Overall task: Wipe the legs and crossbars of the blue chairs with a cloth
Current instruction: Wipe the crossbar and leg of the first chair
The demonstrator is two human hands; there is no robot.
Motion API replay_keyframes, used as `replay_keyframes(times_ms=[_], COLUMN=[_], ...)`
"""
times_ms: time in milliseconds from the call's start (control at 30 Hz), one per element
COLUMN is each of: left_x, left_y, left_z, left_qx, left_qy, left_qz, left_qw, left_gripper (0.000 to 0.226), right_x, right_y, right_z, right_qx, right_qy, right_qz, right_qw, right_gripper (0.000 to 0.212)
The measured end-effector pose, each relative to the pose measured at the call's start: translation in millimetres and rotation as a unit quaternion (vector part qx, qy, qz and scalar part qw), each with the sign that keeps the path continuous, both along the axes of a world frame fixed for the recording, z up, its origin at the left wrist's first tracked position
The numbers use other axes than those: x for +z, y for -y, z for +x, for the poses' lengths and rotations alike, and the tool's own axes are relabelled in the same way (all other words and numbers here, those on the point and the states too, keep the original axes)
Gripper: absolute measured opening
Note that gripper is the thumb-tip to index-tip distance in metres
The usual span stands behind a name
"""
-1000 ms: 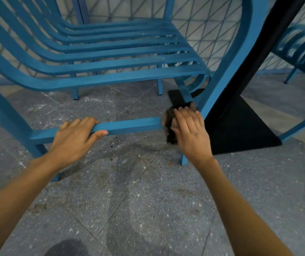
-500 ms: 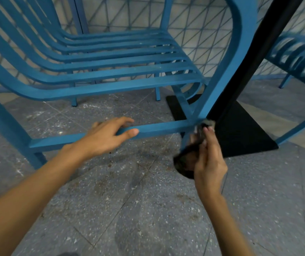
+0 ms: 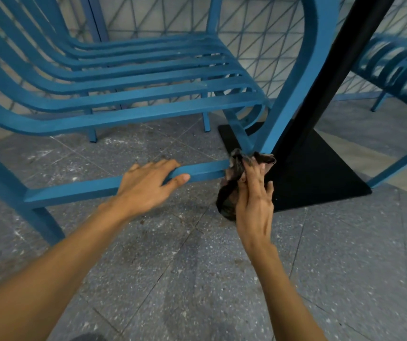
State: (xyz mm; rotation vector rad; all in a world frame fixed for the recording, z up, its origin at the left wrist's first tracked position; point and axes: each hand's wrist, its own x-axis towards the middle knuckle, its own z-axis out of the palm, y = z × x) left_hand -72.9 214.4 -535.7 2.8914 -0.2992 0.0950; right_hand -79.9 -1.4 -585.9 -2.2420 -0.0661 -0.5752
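A blue slatted metal chair (image 3: 133, 99) stands in front of me on a grey floor. Its low front crossbar (image 3: 74, 190) runs from the left leg (image 3: 39, 222) to the right leg (image 3: 293, 99). My left hand (image 3: 145, 188) grips the crossbar near its middle, fingers over the top and thumb in front. My right hand (image 3: 254, 200) holds a dark crumpled cloth (image 3: 232, 183) against the joint where the crossbar meets the right leg. The lower part of that leg is hidden behind the cloth and hand.
A black table post (image 3: 330, 77) on a square black base (image 3: 320, 173) stands right behind the chair's right leg. A second blue chair (image 3: 399, 60) is at the far right. A lattice-patterned wall (image 3: 259, 33) lies behind. The speckled floor (image 3: 197, 279) is dusty and stained.
My left hand slid right along the crossbar. My right hand left the crossbar's right end, dropped lower with the cloth, then came back up against the joint at the right leg.
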Motion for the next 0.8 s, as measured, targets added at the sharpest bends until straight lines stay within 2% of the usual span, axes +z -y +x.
replay_keyframes(times_ms=[100,167,300,467,567,633,700,733,800], left_x=[0.4,-0.3,-3.2,-0.5,0.7,-0.1,-0.6,-0.8,-1.4], left_y=[3.7,5.2,3.9,3.2,3.0,3.7,2.4,1.9,2.4], left_z=[1.7,2.7,2.7,1.0,2.4,1.8,1.6,2.0,2.3], left_qx=[0.008,0.012,0.008,0.005,0.012,0.011,0.012,0.013,0.015], left_qy=[-0.002,0.001,0.011,0.018,0.017,0.013,0.012,0.010,0.006], left_qz=[0.007,0.010,0.016,0.016,0.018,0.014,0.010,0.011,0.014], left_qw=[1.000,1.000,1.000,1.000,1.000,1.000,1.000,1.000,1.000], left_gripper=[0.050,0.049,0.049,0.049,0.049,0.049,0.050,0.050,0.049], right_x=[-3.1,-5.4,-8.5,5.8,27.1,35.2,33.4,30.5,27.8], right_y=[-17.4,-25.5,-28.8,-13.4,0.0,-1.0,-10.7,-16.2,-24.9], right_z=[5.1,8.5,3.8,-13.9,-0.2,12.4,19.5,20.6,20.5], right_qx=[0.012,0.003,-0.018,-0.041,-0.018,0.002,-0.013,-0.022,-0.042], right_qy=[-0.005,0.011,0.059,0.141,0.188,0.125,0.053,0.013,-0.034], right_qz=[0.041,0.068,0.076,0.050,-0.031,-0.138,-0.262,-0.300,-0.315], right_qw=[0.999,0.998,0.995,0.988,0.982,0.982,0.964,0.954,0.948], right_gripper=[0.066,0.068,0.057,0.029,0.030,0.038,0.045,0.052,0.059])
